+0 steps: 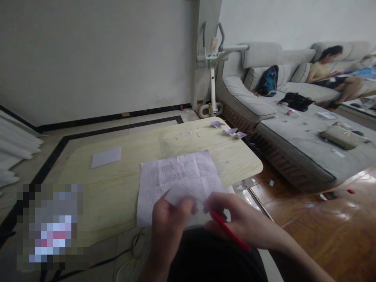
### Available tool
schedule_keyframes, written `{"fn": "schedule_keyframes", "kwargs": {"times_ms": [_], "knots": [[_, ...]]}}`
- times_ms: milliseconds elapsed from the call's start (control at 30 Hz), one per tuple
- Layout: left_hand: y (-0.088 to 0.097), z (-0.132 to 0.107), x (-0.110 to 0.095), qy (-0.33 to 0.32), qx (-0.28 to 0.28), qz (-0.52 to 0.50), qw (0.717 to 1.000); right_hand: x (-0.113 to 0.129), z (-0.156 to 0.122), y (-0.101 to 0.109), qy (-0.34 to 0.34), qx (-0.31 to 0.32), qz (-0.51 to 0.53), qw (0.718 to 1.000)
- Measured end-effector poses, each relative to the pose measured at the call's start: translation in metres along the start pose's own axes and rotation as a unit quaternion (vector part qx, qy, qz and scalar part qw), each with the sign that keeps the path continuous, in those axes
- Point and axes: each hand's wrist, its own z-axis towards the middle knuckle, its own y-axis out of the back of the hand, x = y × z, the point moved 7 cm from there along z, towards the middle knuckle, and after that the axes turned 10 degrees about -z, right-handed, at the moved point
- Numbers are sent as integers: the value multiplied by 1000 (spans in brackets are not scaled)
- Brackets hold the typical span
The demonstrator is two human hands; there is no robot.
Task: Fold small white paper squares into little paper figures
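Dark clothing (217,256) covers the person's lap, and just over it the two hands meet. Their left hand (173,209) pinches a small white paper (178,195) above the near part of the printed sheet (164,176) on the desk (123,199); their right hand (227,209) grips a red-handled tool (230,232), perhaps scissors. To my eye, the danger is a slip: thin paper held by one side could buckle and tear, or send the edge astray, and the left fingers sit close enough to be nicked. A dragging wrist might also pull the printed sheet, since it reaches the desk's near edge.

I can't make out the tool's working end or whether it touches the paper; fingers and blur hide that. Print on the sheet is unreadable, coarse blocks mask something at lower left, and the right forearm (289,243) is cut off.
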Motion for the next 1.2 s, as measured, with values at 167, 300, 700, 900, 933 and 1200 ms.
{"fn": "schedule_keyframes", "kwargs": {"times_ms": [167,300,700,900,933,1200], "knots": [[-1,1,3,14,22,7,1000,-4,1,-1,-22,-7,-4,1000],[1,3,6,6,34,6,999,-3,2,-1,-20,-23,-16,999],[7,7,12,6,40,17,999,-5,3,-3,-18,-25,-9,999],[3,2,6,-14,25,24,999,-6,3,-5,-24,-15,-6,1000],[3,1,4,-19,22,25,999,-7,3,-5,-25,-15,-5,1000],[0,1,2,-29,15,46,998,-8,5,-7,-20,-4,16,1000]]}}
